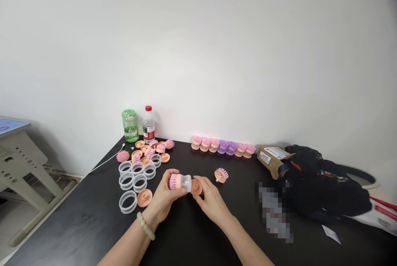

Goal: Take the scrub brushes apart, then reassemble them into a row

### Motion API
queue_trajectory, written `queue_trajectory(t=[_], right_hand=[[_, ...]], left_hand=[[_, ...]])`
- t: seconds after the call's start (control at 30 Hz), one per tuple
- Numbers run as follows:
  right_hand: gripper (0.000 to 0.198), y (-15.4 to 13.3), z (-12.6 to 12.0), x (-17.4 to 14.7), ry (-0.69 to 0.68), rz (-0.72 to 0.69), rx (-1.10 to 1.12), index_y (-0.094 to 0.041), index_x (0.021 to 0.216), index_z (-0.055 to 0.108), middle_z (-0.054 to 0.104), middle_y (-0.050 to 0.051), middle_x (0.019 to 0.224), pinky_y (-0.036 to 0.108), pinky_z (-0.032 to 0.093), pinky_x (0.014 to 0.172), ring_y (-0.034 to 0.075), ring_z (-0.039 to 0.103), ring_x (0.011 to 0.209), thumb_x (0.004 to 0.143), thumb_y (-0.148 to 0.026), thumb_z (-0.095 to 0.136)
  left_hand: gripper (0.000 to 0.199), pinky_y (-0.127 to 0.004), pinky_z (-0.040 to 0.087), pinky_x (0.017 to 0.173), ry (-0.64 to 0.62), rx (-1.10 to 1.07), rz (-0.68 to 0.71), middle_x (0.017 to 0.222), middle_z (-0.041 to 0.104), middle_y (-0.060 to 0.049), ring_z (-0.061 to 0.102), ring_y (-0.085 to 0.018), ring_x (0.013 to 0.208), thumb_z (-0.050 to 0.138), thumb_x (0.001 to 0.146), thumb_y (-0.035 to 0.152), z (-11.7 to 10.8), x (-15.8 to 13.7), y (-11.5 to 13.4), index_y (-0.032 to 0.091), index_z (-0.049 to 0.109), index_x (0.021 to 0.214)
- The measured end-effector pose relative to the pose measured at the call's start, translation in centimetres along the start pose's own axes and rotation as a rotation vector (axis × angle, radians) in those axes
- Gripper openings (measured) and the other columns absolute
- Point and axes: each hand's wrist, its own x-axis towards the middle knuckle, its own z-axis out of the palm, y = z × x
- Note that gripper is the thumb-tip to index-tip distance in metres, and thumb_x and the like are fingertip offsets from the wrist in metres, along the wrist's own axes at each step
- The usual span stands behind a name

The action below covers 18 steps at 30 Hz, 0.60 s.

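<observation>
My left hand (166, 195), with a beaded bracelet at the wrist, is closed around a pink bristle brush head (174, 181) that lies on its side. A clear plastic ring (186, 183) is fitted against the brush head's right side. My right hand (211, 197) pinches a round peach cap (196, 187) by its edge, close beside the ring's open end; whether they touch I cannot tell. Right of my hands, a loose pink brush head (221, 175) with a white stem lies tilted on the black table (192, 233).
Several clear rings (127, 202), peach caps (144, 198) and pink brush heads (123, 156) lie at left. Behind them stand a green bottle (130, 125) and a red-capped bottle (149, 123). Pink and purple brushes (222, 147) line the wall. A cardboard box (269, 160) and black bag (322, 191) sit right.
</observation>
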Motion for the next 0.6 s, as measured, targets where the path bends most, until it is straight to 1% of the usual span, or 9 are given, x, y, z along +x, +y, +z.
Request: queue_trajectory(t=[0.07,0.13,0.2,0.3,0.43,0.5,0.6], right_hand=[[0.055,-0.6,-0.6,-1.0,0.005,0.023,0.064,-0.024,0.130,0.052,0.061,0.009,0.128,0.042,0.052,0.099,0.025,0.062,0.115,0.078,-0.006,0.055],[0.058,-1.1,-1.0,-1.7,0.025,0.076,0.159,-0.025,0.132,0.051,0.060,0.008,0.130,0.045,0.049,0.103,0.026,0.059,0.120,0.076,-0.007,0.057],[0.060,-1.3,-1.2,-2.3,0.054,0.153,0.262,-0.026,0.132,0.051,0.061,0.008,0.127,0.047,0.050,0.101,0.026,0.063,0.114,0.075,-0.012,0.062],[0.061,-1.3,-1.3,-2.7,0.092,0.238,0.429,-0.026,0.131,0.052,0.063,0.006,0.119,0.044,0.055,0.093,0.024,0.067,0.102,0.072,-0.015,0.067],[0.061,-1.2,-1.3,-2.9,0.106,0.260,0.648,-0.026,0.128,0.054,0.064,0.006,0.115,0.039,0.060,0.084,0.023,0.069,0.098,0.070,-0.016,0.072],[0.058,-1.2,-1.2,-2.9,0.128,0.252,0.673,-0.026,0.123,0.058,0.066,0.005,0.114,0.038,0.060,0.084,0.023,0.070,0.096,0.069,-0.016,0.075],[0.046,-1.4,-1.3,-2.9,0.160,0.219,0.633,-0.025,0.111,0.065,0.070,0.004,0.108,0.038,0.060,0.086,0.022,0.071,0.092,0.068,-0.013,0.078]], left_hand=[[0.052,-0.024,0.042,0.070,-0.042,0.084,0.030,0.086,0.059,0.003,0.054,-0.013,0.077,0.087,0.058,0.016,0.1,-0.1,-0.4,0.023,0.058,0.101],[0.049,-0.023,0.040,0.070,-0.091,0.149,0.047,0.086,0.059,0.003,0.052,-0.013,0.078,0.087,0.059,0.019,0.3,-0.2,-0.8,0.022,0.059,0.098],[0.048,-0.024,0.040,0.071,-0.127,0.174,0.021,0.087,0.059,0.002,0.052,-0.014,0.079,0.088,0.059,0.023,0.4,-0.2,-1.1,0.022,0.058,0.098],[0.049,-0.025,0.039,0.071,-0.168,0.193,-0.026,0.087,0.059,0.002,0.052,-0.014,0.079,0.088,0.060,0.026,0.6,-0.2,-1.3,0.022,0.057,0.097],[0.047,-0.023,0.038,0.069,-0.191,0.225,-0.041,0.084,0.059,0.003,0.050,-0.012,0.076,0.088,0.060,0.027,0.8,-0.2,-1.2,0.020,0.057,0.095],[0.047,-0.023,0.038,0.069,-0.190,0.217,-0.046,0.083,0.059,0.003,0.050,-0.012,0.075,0.089,0.059,0.027,0.8,-0.2,-1.2,0.020,0.058,0.094],[0.047,-0.023,0.038,0.069,-0.186,0.200,-0.055,0.081,0.059,0.004,0.051,-0.012,0.074,0.090,0.057,0.026,0.8,-0.1,-1.1,0.019,0.059,0.092]])
